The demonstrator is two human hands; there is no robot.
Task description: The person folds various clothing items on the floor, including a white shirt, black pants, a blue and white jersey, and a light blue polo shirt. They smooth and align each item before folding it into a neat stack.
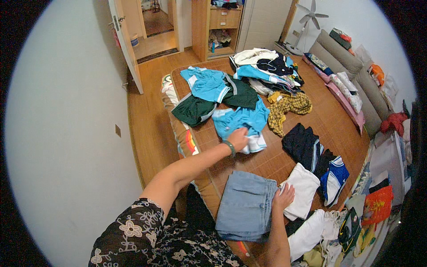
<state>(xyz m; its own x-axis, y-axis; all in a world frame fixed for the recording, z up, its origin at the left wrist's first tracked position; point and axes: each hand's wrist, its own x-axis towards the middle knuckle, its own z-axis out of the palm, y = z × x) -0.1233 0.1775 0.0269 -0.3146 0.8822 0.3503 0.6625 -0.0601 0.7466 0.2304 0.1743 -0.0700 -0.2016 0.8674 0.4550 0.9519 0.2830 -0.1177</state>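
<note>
My left hand [239,139], a green bangle on its wrist, reaches over the near edge of a light-blue shirt with white trim [238,120]; motion blur hides whether its fingers grip the cloth. My right hand [283,197] lies with spread fingers between folded blue jeans [247,203] and a folded white garment [300,190], touching both. Dark green trousers [242,93] and another light-blue shirt [205,83] lie beyond the left hand. To their right is a yellow checked garment [290,105]. Folded dark clothes [302,147] and a blue and white garment [335,182] lie beyond the white one.
The clothes rest on a bed with a brown mat [327,123]. A heap of mixed clothes [267,66] is at its far end. More clothes [308,233] lie at the near right. A grey padded headboard [360,76], a white fan [312,15] and an open door [125,43] stand around it.
</note>
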